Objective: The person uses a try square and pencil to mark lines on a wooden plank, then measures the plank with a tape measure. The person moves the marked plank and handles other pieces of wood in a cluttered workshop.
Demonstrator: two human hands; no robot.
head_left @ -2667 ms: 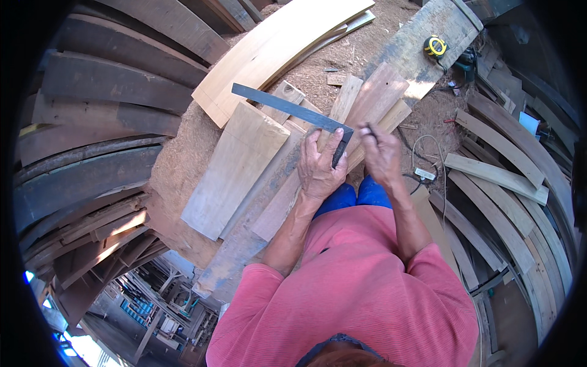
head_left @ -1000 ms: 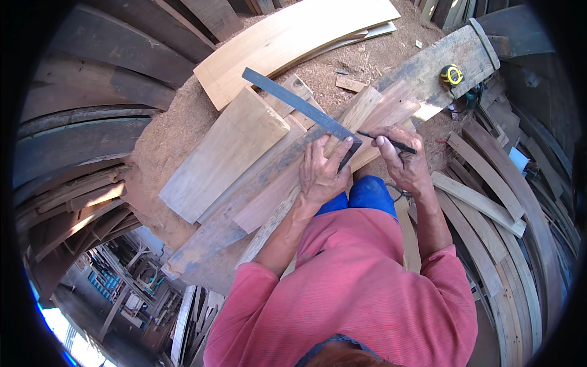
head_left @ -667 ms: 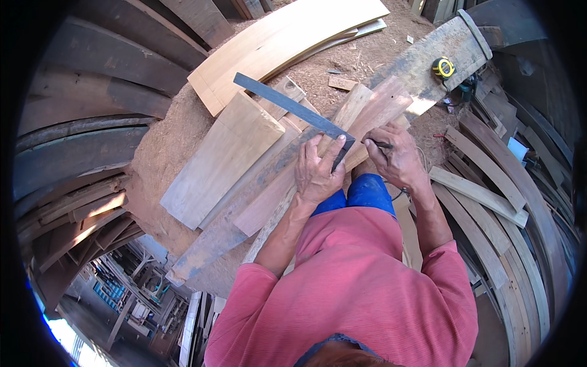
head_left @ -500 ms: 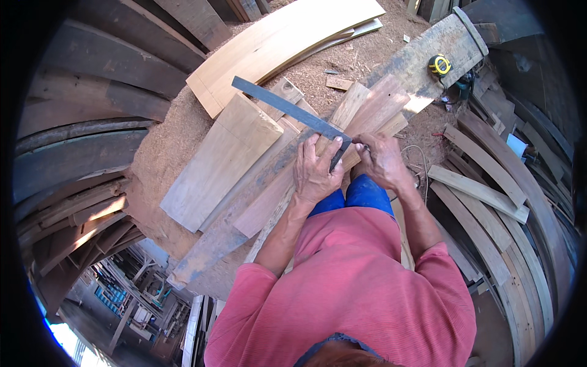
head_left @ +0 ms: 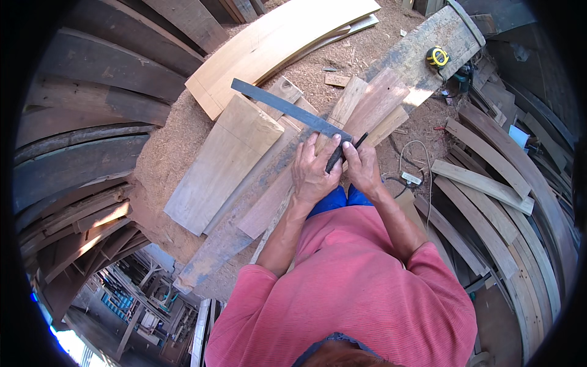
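A try square (head_left: pixel 275 103) with a long dark metal blade and a short dark stock lies over several pieces of wood. My left hand (head_left: pixel 315 168) grips it near the corner, fingers on the blade and stock. My right hand (head_left: pixel 365 166) is closed on a thin dark pencil-like stick (head_left: pixel 362 139), which points up and right beside the square's corner. Beyond my hands is a reddish board (head_left: pixel 382 98) with a paler piece (head_left: pixel 350 101) next to it. A broad pale board (head_left: pixel 223 165) lies to the left, under the far part of the blade.
A weathered plank (head_left: pixel 431 46) runs diagonally beneath the boards, with a yellow-and-black tape measure (head_left: pixel 438 57) on it. Curved pale boards (head_left: pixel 275 46) lie on sawdust at the far side. Stacked timber (head_left: pixel 92 110) lines the left; loose strips (head_left: pixel 483 183) and a cord (head_left: pixel 429 183) are at right.
My right hand has moved left and closer to the square's corner, and the thin dark stick now shows above its fingers. My left hand and the square have hardly moved.
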